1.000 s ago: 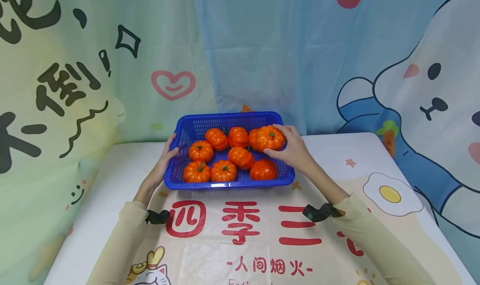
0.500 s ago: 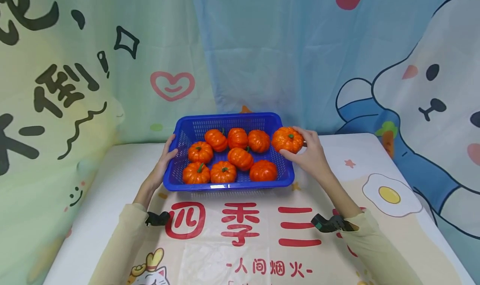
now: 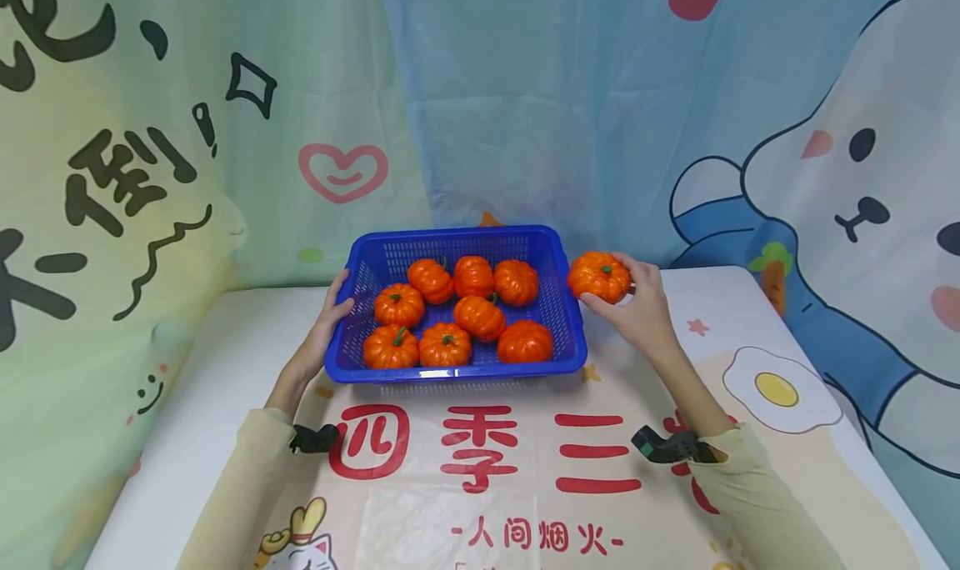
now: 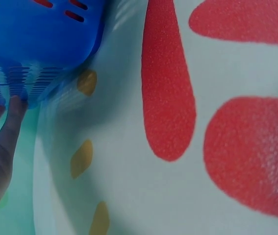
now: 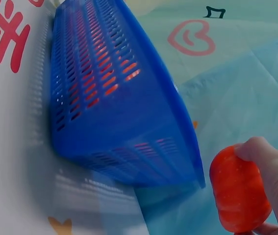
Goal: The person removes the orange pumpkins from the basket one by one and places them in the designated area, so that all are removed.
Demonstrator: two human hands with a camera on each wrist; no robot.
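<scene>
My right hand point(image 3: 642, 305) holds a small orange pumpkin point(image 3: 599, 277) just beyond the right rim of a blue plastic basket point(image 3: 456, 373). Thumb and fingers pinch it from the right. The right wrist view shows that pumpkin point(image 5: 239, 193) apart from the basket's corner, with the thumb over its top. Several more glossy orange pumpkins lie inside the basket, among them one at the front right point(image 3: 525, 342). Against the basket's left side rests my left hand point(image 3: 318, 330). Its straight fingers point(image 4: 13, 120) touch the slotted wall in the left wrist view.
Under the basket is a white table with a printed cloth point(image 3: 495, 428) bearing large red characters. Behind it hangs a pale blue and green curtain point(image 3: 510, 137) with cartoon prints, close to the basket's back. A fried egg print point(image 3: 780, 389) lies to the right.
My right hand has carried the pumpkin from over the basket's right end to the right, past the rim. The left hand has stayed at the basket's left side.
</scene>
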